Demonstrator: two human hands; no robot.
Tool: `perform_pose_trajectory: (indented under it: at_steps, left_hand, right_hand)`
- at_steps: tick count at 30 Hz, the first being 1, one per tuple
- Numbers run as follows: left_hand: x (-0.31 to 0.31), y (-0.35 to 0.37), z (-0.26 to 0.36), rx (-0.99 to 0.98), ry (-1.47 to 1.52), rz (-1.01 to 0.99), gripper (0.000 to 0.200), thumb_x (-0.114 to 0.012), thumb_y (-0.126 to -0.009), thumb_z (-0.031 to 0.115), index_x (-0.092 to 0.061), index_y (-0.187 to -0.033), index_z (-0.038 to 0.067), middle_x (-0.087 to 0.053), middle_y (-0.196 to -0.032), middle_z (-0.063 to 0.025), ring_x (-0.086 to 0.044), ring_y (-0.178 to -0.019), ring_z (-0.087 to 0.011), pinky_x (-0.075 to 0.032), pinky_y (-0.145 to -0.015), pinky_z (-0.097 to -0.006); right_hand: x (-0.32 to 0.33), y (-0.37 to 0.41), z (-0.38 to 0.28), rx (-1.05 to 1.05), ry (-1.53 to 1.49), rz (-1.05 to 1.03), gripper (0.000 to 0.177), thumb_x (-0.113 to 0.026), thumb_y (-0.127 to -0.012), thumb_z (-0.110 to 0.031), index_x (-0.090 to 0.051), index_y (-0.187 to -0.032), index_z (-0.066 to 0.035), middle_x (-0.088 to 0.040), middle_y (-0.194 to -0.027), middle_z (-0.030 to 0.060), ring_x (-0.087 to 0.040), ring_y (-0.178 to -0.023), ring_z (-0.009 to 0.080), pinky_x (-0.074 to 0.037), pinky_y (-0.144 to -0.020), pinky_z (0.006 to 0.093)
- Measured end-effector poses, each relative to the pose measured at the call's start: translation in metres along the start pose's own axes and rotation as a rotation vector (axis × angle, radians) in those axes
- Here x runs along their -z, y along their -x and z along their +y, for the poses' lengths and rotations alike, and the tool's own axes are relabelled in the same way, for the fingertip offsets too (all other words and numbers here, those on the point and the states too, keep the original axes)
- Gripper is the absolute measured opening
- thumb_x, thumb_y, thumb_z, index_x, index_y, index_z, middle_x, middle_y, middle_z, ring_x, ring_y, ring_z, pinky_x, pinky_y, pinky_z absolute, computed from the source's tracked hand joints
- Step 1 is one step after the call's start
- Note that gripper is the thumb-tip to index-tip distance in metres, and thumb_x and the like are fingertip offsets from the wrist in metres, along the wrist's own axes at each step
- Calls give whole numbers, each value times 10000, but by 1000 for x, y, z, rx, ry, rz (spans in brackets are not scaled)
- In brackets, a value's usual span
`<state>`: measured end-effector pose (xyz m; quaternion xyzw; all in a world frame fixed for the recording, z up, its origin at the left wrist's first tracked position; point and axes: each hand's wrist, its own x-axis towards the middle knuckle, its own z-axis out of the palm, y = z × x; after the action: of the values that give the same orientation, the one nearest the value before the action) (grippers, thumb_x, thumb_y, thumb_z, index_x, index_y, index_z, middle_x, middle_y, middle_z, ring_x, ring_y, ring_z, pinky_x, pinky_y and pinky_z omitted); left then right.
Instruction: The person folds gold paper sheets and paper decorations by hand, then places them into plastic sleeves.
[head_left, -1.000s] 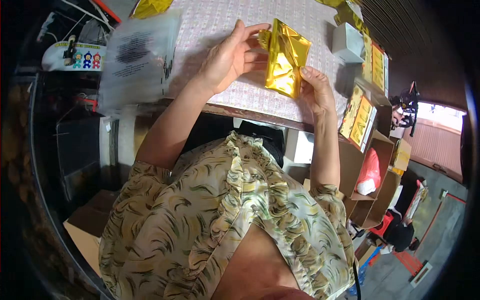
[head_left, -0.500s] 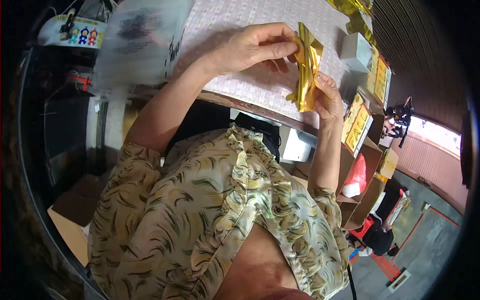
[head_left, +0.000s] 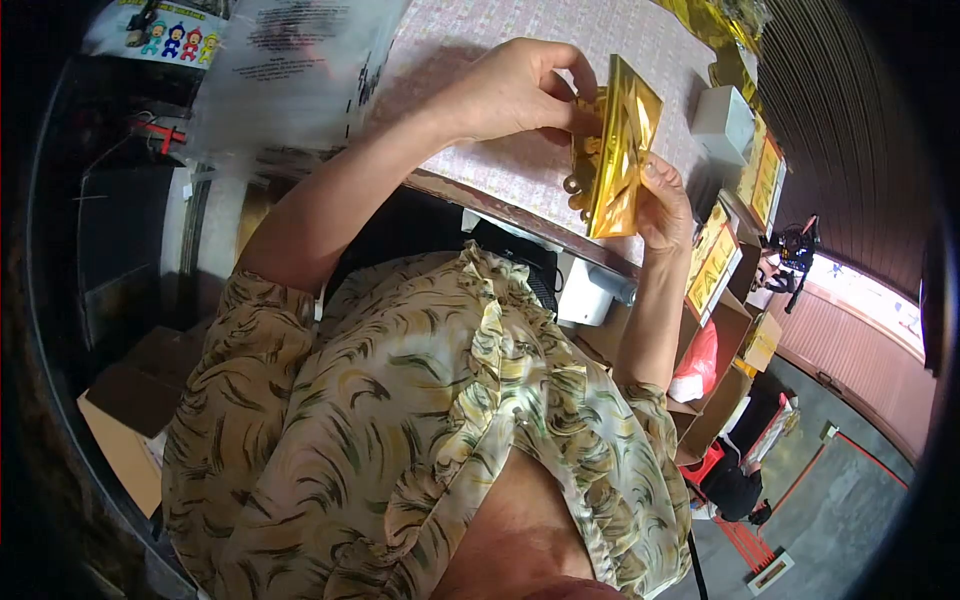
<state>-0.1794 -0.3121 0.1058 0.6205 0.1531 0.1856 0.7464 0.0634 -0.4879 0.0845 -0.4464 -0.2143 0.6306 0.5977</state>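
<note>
A shiny gold foil piece (head_left: 628, 150), folded lengthwise, is held at a slant above the table's near edge. My left hand (head_left: 520, 95) comes from the left with thumb and fingers closed on its left side, their tips partly hidden by the foil. Along that side, a scalloped gold edge (head_left: 576, 190) with small round shapes sticks out below my fingers. On the right, my right hand (head_left: 663, 205) pinches the foil's lower right side between thumb and fingers.
A patterned cloth covers the table (head_left: 450, 60). Printed clear plastic (head_left: 285, 80) lies at the left. At the right are a white box (head_left: 724, 125), more gold foil (head_left: 735, 70), yellow-labelled boxes (head_left: 712, 262) and a red-and-white bag (head_left: 697, 365). Farther right is a person in black (head_left: 738, 490).
The foil has swung slightly rightward and shows a wider face. More of the scalloped edge has come into view below my left fingers. The camera view has shifted slightly.
</note>
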Motion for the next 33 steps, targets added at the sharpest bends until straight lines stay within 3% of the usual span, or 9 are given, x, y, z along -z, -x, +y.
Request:
perform_pose_trajectory:
  at_steps: [5, 7, 11, 14, 17, 18, 19, 21, 33]
  left_hand:
    - [-12, 2, -3, -88, -125, 326, 496, -768, -838, -27, -562, -1288, 10, -713, -891, -122, -736, -809, -175, -629, -693, -294]
    - [-9, 4, -5, -53, -188, 316, 481, -698, -871, -53, -537, -1321, 0, -719, -917, -128, -736, -819, -180, -629, -709, -304]
    - [-7, 10, -8, -69, 150, 321, 307, -630, -1019, 108, -576, -1282, -43, -729, -1052, -146, -723, -919, -179, -611, -809, -301]
    - [0, 18, -5, 116, 373, 306, 506, -595, -1055, 391, -582, -1349, -21, -677, -1227, -147, -670, -1099, -191, -572, -939, -345]
    - [2, 17, -9, 115, 422, 281, 514, -599, -1049, 406, -595, -1347, -12, -682, -1225, -128, -673, -1090, -198, -557, -966, -347]
    - [-2, 19, -20, 83, 244, 370, 451, -657, -1026, 322, -620, -1316, -22, -693, -1218, -122, -671, -1088, -192, -547, -960, -320]
    - [-5, 17, -17, -93, 133, 190, 382, -715, -985, 199, -648, -1290, -23, -717, -1169, -101, -673, -1049, -156, -546, -929, -294]
    - [-13, 20, -11, 28, 104, 201, 327, -736, -955, 102, -679, -1252, -23, -735, -1118, -75, -674, -1003, -129, -541, -913, -268]
    - [-45, 8, -21, 99, 116, 114, 272, -669, -995, 80, -682, -1243, -31, -723, -1150, -63, -667, -994, -98, -542, -909, -261]
  right_hand:
    - [-3, -3, -1, 63, 104, 11, 115, -719, -952, -69, -747, -1035, 5, -765, -928, 72, -705, -755, 122, -581, -708, 265]
    - [-14, -1, -6, 54, 148, 47, 125, -727, -953, -102, -748, -1040, -15, -773, -985, 70, -722, -839, 140, -569, -785, 279]
    - [-23, 1, -7, 109, 254, 118, 123, -701, -979, -102, -753, -1036, -6, -766, -924, 65, -712, -764, 136, -583, -733, 298]
    - [-35, 2, -5, 178, 424, 212, 135, -721, -971, -123, -765, -1021, -6, -762, -903, 60, -687, -739, 105, -548, -690, 274]
    - [-47, 7, -5, 240, 534, 296, 141, -734, -963, -130, -772, -992, 2, -751, -857, 42, -667, -731, 92, -533, -700, 258]
    - [-47, 9, -4, 261, 588, 340, 152, -749, -952, -141, -775, -961, 8, -741, -822, 28, -644, -716, 81, -521, -703, 247]
    - [-49, 12, 0, 310, 578, 356, 159, -768, -938, -146, -771, -960, 11, -741, -821, 30, -637, -706, 78, -519, -694, 245]
    - [-51, 21, 4, 331, 612, 378, 158, -781, -928, -135, -766, -957, 19, -740, -813, 32, -637, -704, 76, -520, -686, 239]
    - [-30, 60, 23, 267, 275, 330, 97, -731, -949, -39, -752, -1024, 19, -757, -893, 23, -653, -803, 51, -506, -730, 205]
